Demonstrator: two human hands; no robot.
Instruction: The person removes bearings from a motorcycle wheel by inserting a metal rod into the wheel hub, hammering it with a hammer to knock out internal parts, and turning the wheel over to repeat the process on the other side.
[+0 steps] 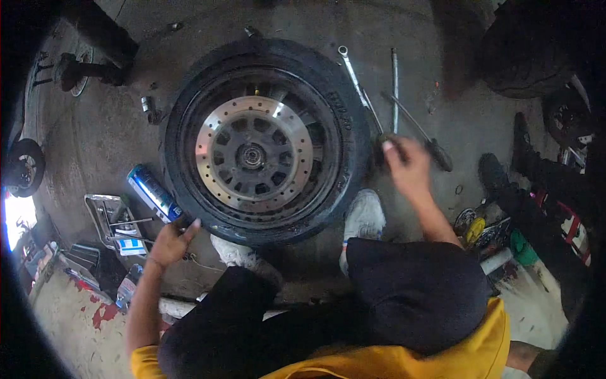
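Our right hand reaches to the long steel tools on the concrete floor right of the wheel; fingers curled over one handle, but motion blur means we can't tell if it's gripped. Left hand is closed on a blue-and-silver spray can, tilted, nozzle end away, just beside the tyre. One black rubber motorcycle wheel w/ drilled silver brake disc lies flat betw. both hands. Can: light, smooth, prob. slippery; hold mid-body. Approx. three tools.
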